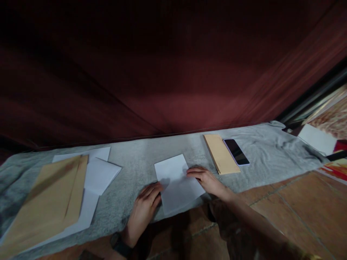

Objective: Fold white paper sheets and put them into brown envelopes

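A white sheet of paper [177,187] lies on the grey cloth in front of me; it looks folded, though its layers are hard to tell apart. My left hand [148,200] is closed at its left edge, fingers curled against the paper. At the right edge, my right hand [204,178] has its fingers pressed together on the paper, closed on it. Right of that hand lies a narrow tan envelope [221,155]. Next to the envelope is a phone [236,151] with a dark screen and a pale purple edge.
Large tan envelopes [51,202] lie at the left, over white sheets [100,177]. Grey cloth [130,159] covers the long narrow surface, backed by a dark red drape [173,90]. Tiled floor [292,206] shows along the near side. More papers [318,139] are at the far right.
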Demonstrator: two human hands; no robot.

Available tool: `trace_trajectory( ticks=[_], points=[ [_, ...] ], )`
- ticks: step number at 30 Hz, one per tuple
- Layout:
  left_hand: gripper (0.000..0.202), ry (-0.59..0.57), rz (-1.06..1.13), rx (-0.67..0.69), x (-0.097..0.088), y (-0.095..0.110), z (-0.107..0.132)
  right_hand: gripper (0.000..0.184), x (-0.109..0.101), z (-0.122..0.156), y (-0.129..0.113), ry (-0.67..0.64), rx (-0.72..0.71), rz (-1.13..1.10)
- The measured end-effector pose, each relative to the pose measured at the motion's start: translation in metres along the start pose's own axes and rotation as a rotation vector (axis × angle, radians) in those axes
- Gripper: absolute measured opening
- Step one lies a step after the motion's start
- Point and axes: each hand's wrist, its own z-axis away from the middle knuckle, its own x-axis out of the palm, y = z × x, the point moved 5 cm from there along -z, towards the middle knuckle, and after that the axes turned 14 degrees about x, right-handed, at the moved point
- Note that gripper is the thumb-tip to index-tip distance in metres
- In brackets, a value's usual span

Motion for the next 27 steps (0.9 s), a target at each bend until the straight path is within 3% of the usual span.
trace_trajectory(
  ticks=[5, 9, 18, 27],
  points=[
    [0.022, 0.062, 0.075, -0.131, 0.001, -0.007, -0.004, 0.021, 0.001, -0.007, 0.004, 0.032, 0.052, -0.176],
    [0.026, 0.099, 0.145, -0.249, 0.000, -0.010, -0.003, 0.012, 0.003, -0.011, 0.007, 0.053, 0.103, -0.259],
    [0.031, 0.146, 0.214, -0.402, 0.001, -0.011, -0.015, 0.023, 0.010, -0.016, 0.011, 0.147, 0.208, -0.163],
    [0.033, 0.063, -0.139, -0.340, 0.007, -0.004, -0.025, 0.028, 0.017, -0.014, 0.007, 0.275, 0.354, 0.060]
  ],
)
